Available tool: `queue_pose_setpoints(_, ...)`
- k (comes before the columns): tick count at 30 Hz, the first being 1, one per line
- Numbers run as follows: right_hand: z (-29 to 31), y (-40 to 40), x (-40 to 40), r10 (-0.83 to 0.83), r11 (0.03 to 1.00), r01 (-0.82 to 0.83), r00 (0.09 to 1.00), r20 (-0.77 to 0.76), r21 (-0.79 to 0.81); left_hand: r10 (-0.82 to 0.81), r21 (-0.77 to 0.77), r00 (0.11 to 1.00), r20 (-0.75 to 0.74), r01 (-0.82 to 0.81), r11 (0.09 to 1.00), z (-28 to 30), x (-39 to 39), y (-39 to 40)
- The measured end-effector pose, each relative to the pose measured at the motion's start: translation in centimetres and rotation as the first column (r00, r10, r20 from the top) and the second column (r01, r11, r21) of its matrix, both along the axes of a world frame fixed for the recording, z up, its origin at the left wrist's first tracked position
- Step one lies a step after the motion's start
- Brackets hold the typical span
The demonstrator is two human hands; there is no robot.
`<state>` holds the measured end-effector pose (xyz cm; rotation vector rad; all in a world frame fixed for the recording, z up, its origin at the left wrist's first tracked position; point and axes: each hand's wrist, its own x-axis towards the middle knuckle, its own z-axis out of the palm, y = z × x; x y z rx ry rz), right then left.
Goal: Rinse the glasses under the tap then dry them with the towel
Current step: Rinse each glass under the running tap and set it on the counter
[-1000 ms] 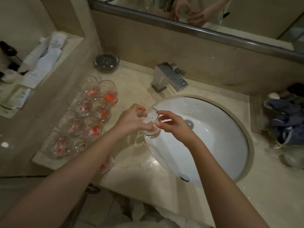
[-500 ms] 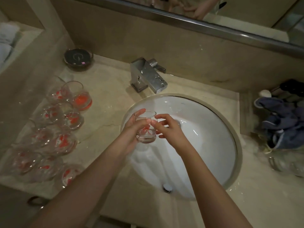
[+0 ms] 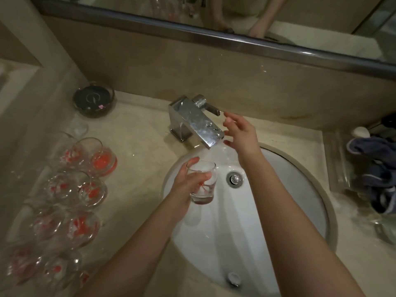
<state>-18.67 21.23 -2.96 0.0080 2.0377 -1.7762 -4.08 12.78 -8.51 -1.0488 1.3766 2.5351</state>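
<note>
Glass [image 3: 202,182] held upright over the sink [image 3: 300,168], near the left rim, just below the tap [image 3: 196,121] spout; left hand [image 3: 186,187] has its grip wrapped round the side. Right hand [image 3: 240,133], fingers spread and holding nothing, is just right of the spout, near the lever. Water looks to be running, faintly.

Risks, as judged: wet one-handed hold could let the glass slip into the basin and chip; stream hitting the rim could splash the worktop [image 3: 139,133].

Count: one glass in hand; waiting glasses [image 3: 72,196] on the left, roughly nine, overlapping and blurred. One tap, one sink. Blue cloth [image 3: 372,174] at right, possibly the towel.
</note>
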Motion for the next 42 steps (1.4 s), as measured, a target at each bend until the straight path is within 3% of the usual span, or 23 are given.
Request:
queue_pose_setpoints(6, -0.2, -2.5, -1.8, 0.047, 0.998, -0.048, 0.998, -0.039, -0.041, -0.028, 0.015, 0.999, 0.020, 0.028, 0.999, -0.5, -0.9, -0.3)
queue_pose_setpoints(16, -0.6, -2.6, -3.0, 0.082, 0.994, -0.068, 0.981, -0.173, 0.086, -0.005, -0.005, 1.000, -0.017, 0.005, 1.000, 0.2, -2.7, -0.3)
queue_pose_setpoints(27, -0.7, -2.8, -4.0, 0.117, 0.991, -0.106, 0.980, -0.158, 0.076, -0.022, -0.110, 1.000, -0.014, 0.020, 0.994, -0.4, -3.0, -0.1)
queue_pose_setpoints(31, -1.0, -1.8, -3.7, 0.178, 0.969, -0.143, 0.969, -0.171, 0.199, -0.016, -0.063, 0.999, -0.046, 0.014, 0.998, -0.1, -3.0, -0.3)
queue_pose_setpoints(34, -2.9, -0.1, -1.5, 0.077, 0.981, -0.074, 0.997, -0.010, 0.182, -0.009, -0.039, 0.997, -0.071, 0.006, 0.999, -0.1, -3.0, -0.3)
queue_pose_setpoints(36, -4.8, 1.1, 0.9, -0.008, 0.987, -0.032, 0.969, 0.246, 0.158, 0.009, -0.038, 0.996, -0.093, -0.012, 0.999, 0.0, -3.2, -0.1)
queue_pose_setpoints(39, -6.7, 3.1, 4.3, 0.052, 0.995, -0.093, 0.760, 0.647, 0.029, 0.028, -0.020, 0.993, -0.119, -0.031, 0.999, 0.0, -3.5, 0.2)
queue_pose_setpoints(41, -7.1, 3.7, 5.7, 0.171, 0.984, -0.065, 0.628, 0.760, -0.167, 0.010, 0.000, 0.994, -0.112, -0.010, 1.000, 0.2, -3.6, 0.3)
queue_pose_setpoints(42, -7.2, 3.8, 5.9, 0.198, 0.974, -0.032, 0.605, 0.771, -0.224, -0.004, 0.003, 0.994, -0.105, 0.004, 1.000, 0.2, -3.8, 0.3)
